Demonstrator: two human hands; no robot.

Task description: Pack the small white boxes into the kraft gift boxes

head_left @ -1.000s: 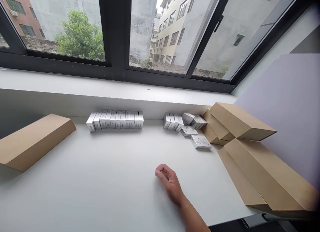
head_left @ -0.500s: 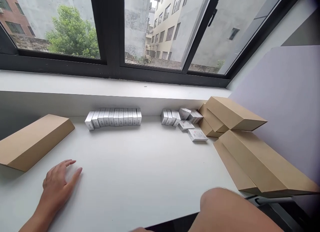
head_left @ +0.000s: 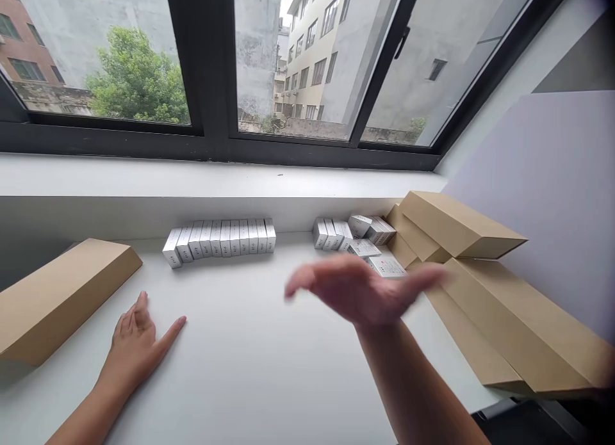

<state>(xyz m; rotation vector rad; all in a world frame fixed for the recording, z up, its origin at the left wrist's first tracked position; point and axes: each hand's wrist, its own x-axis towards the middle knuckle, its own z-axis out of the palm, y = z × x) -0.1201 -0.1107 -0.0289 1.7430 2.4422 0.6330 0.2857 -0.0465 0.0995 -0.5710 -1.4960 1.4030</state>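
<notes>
My left hand [head_left: 136,347] rests on the white table with fingers stretched and thumb spread, holding nothing. It is nearest to the brown cardboard box [head_left: 62,298] on the left. Above the table is my right hand [head_left: 360,288], blurred by motion, palm turned up and fingers apart, with nothing in it. Behind it lie small white boxes [head_left: 387,266], partly covered by the hand. A short group of upright small boxes [head_left: 331,234] stands just left of these. Farther left, a long row of small white boxes [head_left: 221,238] stands upright along the wall.
Brown cardboard boxes [head_left: 523,317] are stacked at the right, beside a pale panel [head_left: 542,195]. At the back, a white sill [head_left: 216,177] runs beneath a dark-framed window [head_left: 211,144]. The white table [head_left: 250,342] spans the middle.
My right hand has come up from the bottom edge and reached forward, with its fingers spread. My left hand has shifted slightly right and its fingers have straightened. The view has tilted a little.
</notes>
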